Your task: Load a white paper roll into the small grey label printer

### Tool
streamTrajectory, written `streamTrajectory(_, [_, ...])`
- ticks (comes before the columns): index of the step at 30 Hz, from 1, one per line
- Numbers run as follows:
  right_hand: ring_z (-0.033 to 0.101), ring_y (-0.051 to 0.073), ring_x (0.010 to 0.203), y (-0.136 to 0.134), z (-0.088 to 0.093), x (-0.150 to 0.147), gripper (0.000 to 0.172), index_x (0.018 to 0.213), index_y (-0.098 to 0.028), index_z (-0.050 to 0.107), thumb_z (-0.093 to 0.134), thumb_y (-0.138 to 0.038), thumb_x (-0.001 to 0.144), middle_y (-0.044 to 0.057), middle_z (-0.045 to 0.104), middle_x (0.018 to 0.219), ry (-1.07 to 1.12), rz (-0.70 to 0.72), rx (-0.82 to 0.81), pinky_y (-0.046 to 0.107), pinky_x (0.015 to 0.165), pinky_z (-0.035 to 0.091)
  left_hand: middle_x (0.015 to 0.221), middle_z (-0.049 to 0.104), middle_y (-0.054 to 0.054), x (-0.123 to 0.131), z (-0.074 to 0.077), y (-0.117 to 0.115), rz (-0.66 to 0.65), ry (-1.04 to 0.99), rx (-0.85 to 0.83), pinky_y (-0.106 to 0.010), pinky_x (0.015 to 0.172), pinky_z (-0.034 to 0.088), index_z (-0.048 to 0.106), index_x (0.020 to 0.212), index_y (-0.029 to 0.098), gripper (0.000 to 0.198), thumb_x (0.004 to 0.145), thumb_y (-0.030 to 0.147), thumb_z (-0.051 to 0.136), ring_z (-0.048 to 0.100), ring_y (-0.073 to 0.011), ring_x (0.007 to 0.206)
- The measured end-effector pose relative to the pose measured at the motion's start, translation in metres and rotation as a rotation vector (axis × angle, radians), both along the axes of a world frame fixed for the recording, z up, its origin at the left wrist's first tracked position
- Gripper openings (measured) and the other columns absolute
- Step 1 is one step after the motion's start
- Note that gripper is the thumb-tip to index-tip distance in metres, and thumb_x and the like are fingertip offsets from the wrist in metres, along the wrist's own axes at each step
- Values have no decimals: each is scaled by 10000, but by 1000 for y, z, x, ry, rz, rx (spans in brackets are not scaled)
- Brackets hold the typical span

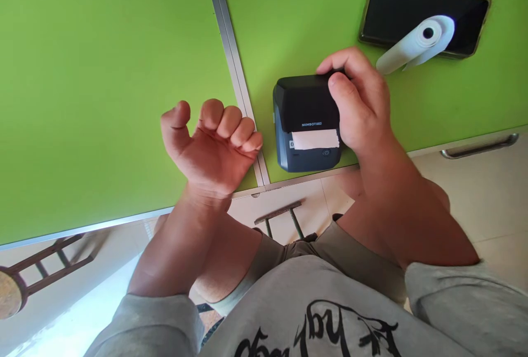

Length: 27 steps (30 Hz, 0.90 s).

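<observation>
Dark printer (307, 101) on a green surface (124, 43), close to the near edge, just right of a metal strip (225, 21) running back from that edge. Pale paper (315, 139) out of the printer's slot, ragged at the right end. Clamped on the printer's upper right corner: fingers of the right hand (363, 104), thumb on the right side of the lid. Left of the printer, a narrow gap, then the left hand (212, 150), palm up, four fingers curled together, thumb well apart from them, little finger in line with the strip. Left of that hand, a wide stretch of green with room for moving; beyond the printer, another. At far right, a phone (406, 6), partly hidden by a white roll (406, 46); contact between them impossible to tell. Below the near edge: a handle (478, 150) at right, a stool (11, 291) at left, shorts (355, 247) between.
</observation>
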State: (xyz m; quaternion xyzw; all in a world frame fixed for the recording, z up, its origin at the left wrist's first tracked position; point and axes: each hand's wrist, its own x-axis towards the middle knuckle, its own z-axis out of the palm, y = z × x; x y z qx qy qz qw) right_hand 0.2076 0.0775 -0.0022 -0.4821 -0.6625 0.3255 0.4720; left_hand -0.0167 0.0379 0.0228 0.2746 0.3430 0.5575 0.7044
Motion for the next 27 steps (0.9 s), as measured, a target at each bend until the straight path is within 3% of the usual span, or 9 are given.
streamTrajectory(4, [666,239,944,-1,0,0,273,940,-276,668,565,-527,973,35,705,950,26,15,-14,400,912,516,573,-70,71,-8,-4,-2,-139,-124,58,-271,343,152,95,610,205,704,844,513,683,-4,-86,461])
streamTrajectory(9, [661,237,920,0,0,0,262,926,-265,665,578,-509,963,39,702,929,23,10,-5,396,884,510,455,-117,90,-14,-9,-7,-265,-149,128,-253,308,204,93,553,190,667,621,312,745,38,-59,330])
streamTrajectory(12, [660,243,924,0,-1,-1,315,919,-274,648,582,-580,954,39,697,931,24,3,-21,409,903,527,384,-18,79,-16,-10,-9,-341,-75,238,-290,288,239,166,469,212,681,540,457,797,179,-94,262])
streamTrajectory(17, [662,241,926,1,-2,0,351,933,-278,651,573,-621,949,42,703,947,6,6,-28,411,911,537,353,227,47,-17,-12,-6,-771,-287,416,-296,298,361,308,450,246,502,592,366,775,370,-122,279])
streamTrajectory(20, [651,224,912,1,-2,1,340,934,-275,645,570,-606,962,37,704,950,-3,4,-30,393,911,535,401,223,70,-12,-13,-2,-540,-279,365,-273,321,392,316,534,245,592,774,640,685,314,-87,289])
streamTrajectory(22, [652,223,911,0,-1,0,321,929,-274,646,572,-584,967,36,701,942,1,7,-16,386,895,528,573,497,31,-7,-11,-1,-162,-5,166,-264,409,462,505,701,274,537,813,798,545,539,-115,467])
streamTrajectory(23, [656,227,918,0,0,0,315,929,-274,648,572,-577,970,37,700,941,1,8,-11,388,891,525,770,655,-1,-5,-9,-1,-88,121,122,-295,502,532,602,865,310,591,842,870,416,684,-159,677])
streamTrajectory(25, [661,234,918,0,0,-1,327,927,-277,650,571,-592,968,36,699,935,-4,2,-3,394,883,521,1233,714,-20,-4,-5,0,-78,335,92,-375,683,599,600,1256,401,815,843,957,170,715,-251,1146])
streamTrajectory(27, [659,234,908,0,1,-1,354,924,-281,650,564,-623,963,32,704,931,-13,-8,4,396,879,521,1509,589,8,-5,-3,0,-141,442,125,-436,795,603,429,1498,469,958,802,991,28,589,-306,1391])
